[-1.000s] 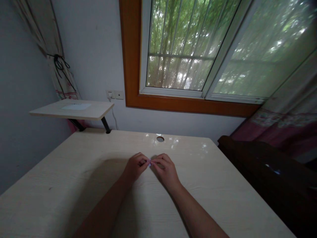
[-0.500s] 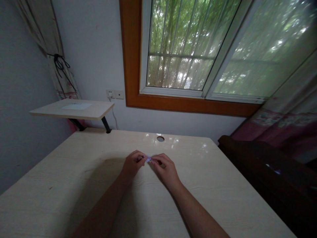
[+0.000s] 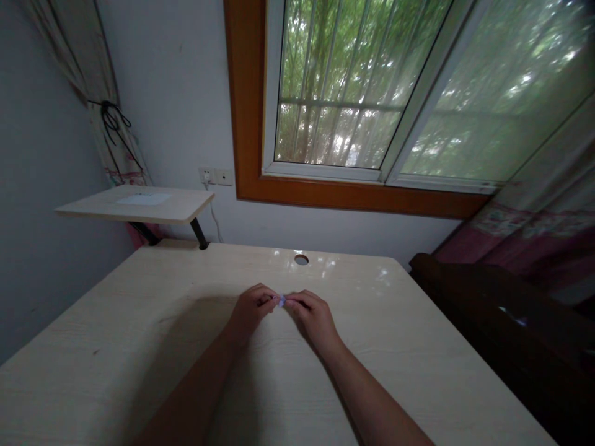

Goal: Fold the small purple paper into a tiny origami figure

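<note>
A small pale-purple piece (image 3: 281, 301) sits between the fingertips of both hands, over the middle of the wooden desk (image 3: 372, 359). It is too small and too covered by fingers for its kind to show. From the left, my left hand (image 3: 253, 308) pinches one side of it with thumb and forefinger. On the other side, my right hand (image 3: 314, 314) is closed in a pinch, its fingertips against the piece. Both forearms reach in from the near edge, and their shadows fall on the desk top.
At the back left a raised shelf (image 3: 186, 207) on black legs carries a white sheet (image 3: 145, 199). A round cable hole (image 3: 302, 260) lies near the desk's far edge. Dark wooden furniture (image 3: 493, 322) stands to the right. Behind are a wall socket (image 3: 207, 175) and a window.
My left hand has shifted slightly right, and the purple piece with it. The right hand's fingers have drawn closer together around their side of the piece.
</note>
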### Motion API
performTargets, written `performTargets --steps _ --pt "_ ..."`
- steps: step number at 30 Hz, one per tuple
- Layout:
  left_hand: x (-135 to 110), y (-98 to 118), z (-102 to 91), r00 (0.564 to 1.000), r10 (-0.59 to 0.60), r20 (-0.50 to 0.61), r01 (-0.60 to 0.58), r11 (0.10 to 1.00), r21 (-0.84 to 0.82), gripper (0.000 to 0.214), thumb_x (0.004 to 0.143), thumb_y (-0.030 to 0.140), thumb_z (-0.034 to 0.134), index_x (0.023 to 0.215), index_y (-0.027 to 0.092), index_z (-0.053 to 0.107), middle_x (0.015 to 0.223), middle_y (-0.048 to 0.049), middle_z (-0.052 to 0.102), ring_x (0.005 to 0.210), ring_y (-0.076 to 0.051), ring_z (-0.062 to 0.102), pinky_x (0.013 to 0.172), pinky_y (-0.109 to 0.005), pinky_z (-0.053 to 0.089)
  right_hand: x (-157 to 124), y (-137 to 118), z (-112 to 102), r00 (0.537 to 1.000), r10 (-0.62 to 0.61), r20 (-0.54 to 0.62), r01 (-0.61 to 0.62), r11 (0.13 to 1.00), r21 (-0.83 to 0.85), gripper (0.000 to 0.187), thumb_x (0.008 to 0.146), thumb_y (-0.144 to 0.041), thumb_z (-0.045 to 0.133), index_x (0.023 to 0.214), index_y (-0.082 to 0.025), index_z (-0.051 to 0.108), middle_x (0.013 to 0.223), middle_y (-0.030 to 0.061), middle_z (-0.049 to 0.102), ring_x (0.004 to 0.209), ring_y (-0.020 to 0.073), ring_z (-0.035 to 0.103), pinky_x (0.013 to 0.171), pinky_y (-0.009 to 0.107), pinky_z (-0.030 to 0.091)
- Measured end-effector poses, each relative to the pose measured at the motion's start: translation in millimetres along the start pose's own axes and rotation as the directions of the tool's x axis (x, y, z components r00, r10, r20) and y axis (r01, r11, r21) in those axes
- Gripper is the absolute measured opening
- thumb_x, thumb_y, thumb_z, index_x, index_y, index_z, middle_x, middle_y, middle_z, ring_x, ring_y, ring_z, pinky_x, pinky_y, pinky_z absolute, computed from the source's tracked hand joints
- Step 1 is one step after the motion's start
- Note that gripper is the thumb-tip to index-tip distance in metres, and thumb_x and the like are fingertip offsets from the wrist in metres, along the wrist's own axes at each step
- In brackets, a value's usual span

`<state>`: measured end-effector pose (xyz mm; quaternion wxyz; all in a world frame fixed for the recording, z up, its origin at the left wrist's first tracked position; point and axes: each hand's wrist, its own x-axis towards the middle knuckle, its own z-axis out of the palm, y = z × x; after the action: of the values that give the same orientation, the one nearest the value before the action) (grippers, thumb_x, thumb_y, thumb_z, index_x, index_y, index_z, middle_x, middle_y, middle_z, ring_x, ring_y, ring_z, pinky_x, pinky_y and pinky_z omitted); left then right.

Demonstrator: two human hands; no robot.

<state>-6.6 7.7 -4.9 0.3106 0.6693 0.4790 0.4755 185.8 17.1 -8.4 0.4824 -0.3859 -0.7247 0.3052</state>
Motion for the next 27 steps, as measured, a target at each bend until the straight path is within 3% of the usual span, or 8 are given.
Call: performTargets --steps 5,12,18,27 --pt "-0.5 1.9 -0.2 0.999 0.001 0.040 -0.001 1.000 -0.001 0.015 0.081 0.031 0.064 0.081 0.018 0.072 0.072 -0.0012 0.061 0.063 -0.012 0.056 0.060 -0.023 0.040 -1.6 1.8 1.2 1.000 0.004 -0.011 -0.004 0.999 -0.035 0.012 0.086 -0.031 0.067 0.085 -0.023 0.076 0.079 0.0038 0.070 0.072 0.0170 0.063 0.065 0.027 0.047" --pt "-0.4 -7.9 4.8 0.993 -0.112 0.020 0.114 0.991 -0.077 0.023 0.080 0.034 0.067 0.094 0.017 0.069 0.064 0.0003 0.062 0.060 -0.013 0.057 0.060 -0.023 0.042 -3.0 -2.1 -1.0 0.997 -0.014 -0.072 0.010 0.998 -0.055 0.014 0.087 -0.032 0.065 0.084 -0.022 0.075 0.075 0.0036 0.068 0.066 0.0159 0.060 0.062 0.027 0.045" --pt "0.2 -4.9 4.0 0.996 -0.036 0.084 0.032 0.998 0.055 0.017 0.079 0.033 0.067 0.087 0.019 0.074 0.079 -0.0028 0.066 0.068 -0.014 0.058 0.064 -0.023 0.043 -2.8 -4.6 -1.2 0.998 -0.049 -0.042 0.047 0.998 -0.043 0.014 0.087 -0.032 0.065 0.085 -0.023 0.075 0.076 0.0041 0.069 0.069 0.0165 0.061 0.063 0.027 0.046" --pt "0.6 -1.1 2.0 0.994 -0.019 0.103 0.014 0.999 0.044 0.017 0.078 0.031 0.068 0.089 0.020 0.074 0.078 -0.0027 0.065 0.072 -0.015 0.058 0.066 -0.024 0.043 -3.1 -1.0 0.6 0.998 -0.062 -0.027 0.061 0.997 -0.047 0.013 0.087 -0.032 0.065 0.087 -0.023 0.075 0.080 0.0045 0.070 0.072 0.0171 0.062 0.066 0.028 0.048"
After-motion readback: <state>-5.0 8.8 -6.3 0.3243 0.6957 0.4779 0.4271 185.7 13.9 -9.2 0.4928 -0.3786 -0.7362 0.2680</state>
